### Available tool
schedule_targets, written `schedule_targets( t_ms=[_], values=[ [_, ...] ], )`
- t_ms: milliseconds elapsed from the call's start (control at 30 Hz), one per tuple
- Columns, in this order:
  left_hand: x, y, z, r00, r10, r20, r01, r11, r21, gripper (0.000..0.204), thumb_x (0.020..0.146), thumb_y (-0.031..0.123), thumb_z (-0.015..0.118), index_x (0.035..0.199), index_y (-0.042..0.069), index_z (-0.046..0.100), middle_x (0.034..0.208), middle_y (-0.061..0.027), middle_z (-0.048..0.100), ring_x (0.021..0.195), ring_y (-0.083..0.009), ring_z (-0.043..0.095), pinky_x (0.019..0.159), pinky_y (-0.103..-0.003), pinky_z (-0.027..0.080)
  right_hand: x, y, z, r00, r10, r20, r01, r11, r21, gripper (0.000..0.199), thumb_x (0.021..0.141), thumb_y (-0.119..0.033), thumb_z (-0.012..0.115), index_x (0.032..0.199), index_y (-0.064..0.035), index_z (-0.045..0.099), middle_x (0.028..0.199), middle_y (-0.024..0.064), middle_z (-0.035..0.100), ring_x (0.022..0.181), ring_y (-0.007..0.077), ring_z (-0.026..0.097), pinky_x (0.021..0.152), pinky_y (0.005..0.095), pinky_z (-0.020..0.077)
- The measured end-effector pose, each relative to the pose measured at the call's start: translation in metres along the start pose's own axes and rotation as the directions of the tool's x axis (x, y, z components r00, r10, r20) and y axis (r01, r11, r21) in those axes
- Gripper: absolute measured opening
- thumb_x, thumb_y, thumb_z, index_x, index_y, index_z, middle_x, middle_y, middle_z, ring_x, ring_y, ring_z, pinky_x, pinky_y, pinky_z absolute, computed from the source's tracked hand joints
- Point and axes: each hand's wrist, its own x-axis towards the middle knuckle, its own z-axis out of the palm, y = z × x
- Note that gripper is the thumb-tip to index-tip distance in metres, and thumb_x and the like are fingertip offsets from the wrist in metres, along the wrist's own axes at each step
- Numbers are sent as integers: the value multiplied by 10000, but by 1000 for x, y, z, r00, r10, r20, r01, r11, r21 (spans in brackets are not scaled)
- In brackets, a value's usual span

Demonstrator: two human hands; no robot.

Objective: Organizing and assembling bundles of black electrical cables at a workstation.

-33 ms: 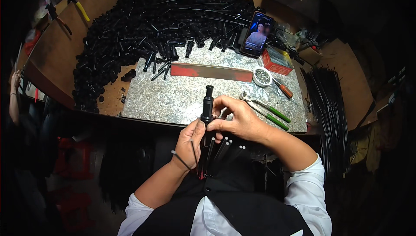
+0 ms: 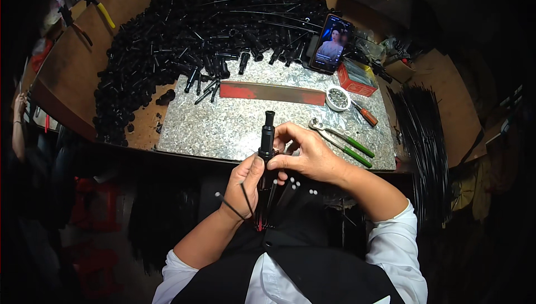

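I hold a black tubular part (image 2: 267, 135) upright over the near edge of a speckled metal sheet (image 2: 234, 125). My left hand (image 2: 247, 180) grips its lower end from the left, with a black band around the wrist. My right hand (image 2: 308, 156) pinches the part's middle from the right. Several thin black rods (image 2: 277, 195) with pale tips hang below my hands over my lap.
A large pile of black tubular parts (image 2: 184, 41) covers the back left of the bench. A red bar (image 2: 272, 93), a phone (image 2: 331, 43), a small white bowl (image 2: 338, 98), green-handled pliers (image 2: 346, 143), a screwdriver (image 2: 365, 115) and a red box (image 2: 357, 77) lie nearby. Long black rods (image 2: 424, 136) lie at the right. Another person's arm (image 2: 18, 131) shows far left.
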Motion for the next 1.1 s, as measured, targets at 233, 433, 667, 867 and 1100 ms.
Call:
schedule_targets(
  t_ms=[233,433,667,867,1100],
  values=[
    [-2,-2,-7,999,40,5,-40,999,-13,368,1017,259,372,1206,-28,505,1074,-60,572,961,-112,566,851,-254,467,-11,18,20,996,80,-26,-76,990,121,451,779,-191,770,1065,0,477,787,13,526,704,78,509,635,220,442],
    [0,0,-6,996,20,85,-6,987,-161,376,1007,234,397,1281,-17,458,1178,-90,549,1025,-155,577,824,-295,504,-15,26,38,977,189,-101,-107,838,535,253,853,-87,658,961,-33,436,785,15,556,603,45,534,478,180,437],
    [-2,8,-11,995,25,94,-8,985,-173,336,952,202,493,1205,-11,551,1448,-166,342,1289,-300,410,929,-411,490,-19,23,47,989,150,6,-127,818,561,120,909,-84,584,819,-10,611,760,20,610,595,74,572,524,202,472],
    [1,-4,-32,993,-39,114,75,942,-328,520,917,226,542,1340,-35,387,1405,-203,378,1272,-321,423,909,-442,508,-20,19,47,997,81,-5,-67,849,524,227,928,-142,578,733,-34,531,697,1,556,543,59,542,492,198,433],
    [-1,0,-34,996,-71,56,82,974,-210,538,918,287,537,1321,-45,406,1402,-220,369,1349,-322,319,1034,-463,399,-17,19,48,997,68,20,-66,805,590,334,928,-258,591,680,-45,527,630,-17,516,488,59,515,454,204,397]
  ],
)
